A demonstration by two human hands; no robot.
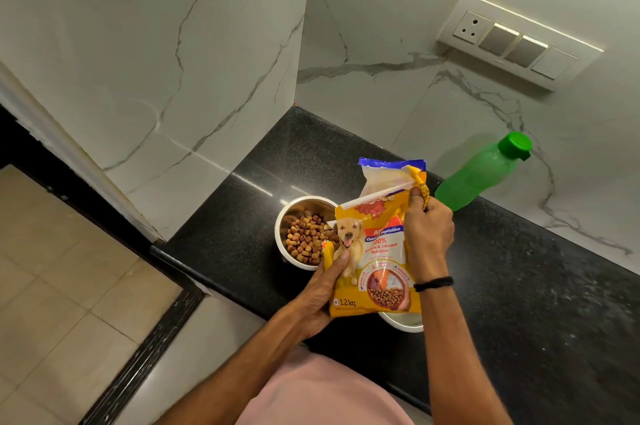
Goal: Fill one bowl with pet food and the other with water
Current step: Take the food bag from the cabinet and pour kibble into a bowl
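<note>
Yellow pet food bag (375, 251) held upright in both hands over the black counter (519, 286).
Left hand (323, 293) grips the bag's lower left edge, thumb on the front; right hand (429, 234) pinches the folded upper right corner. Steel bowl (294, 210) just left of the bag, brown kibble inside. Second bowl (401, 323) mostly hidden under the bag, only the near rim showing; contents not visible. Green bottle (478, 175), cap on, stands by the wall behind, apart from the bag.

white marble walls (156, 44) w/ switch panel (519, 40), black granite counter (519, 286), beige tile floor (52, 269).
</note>
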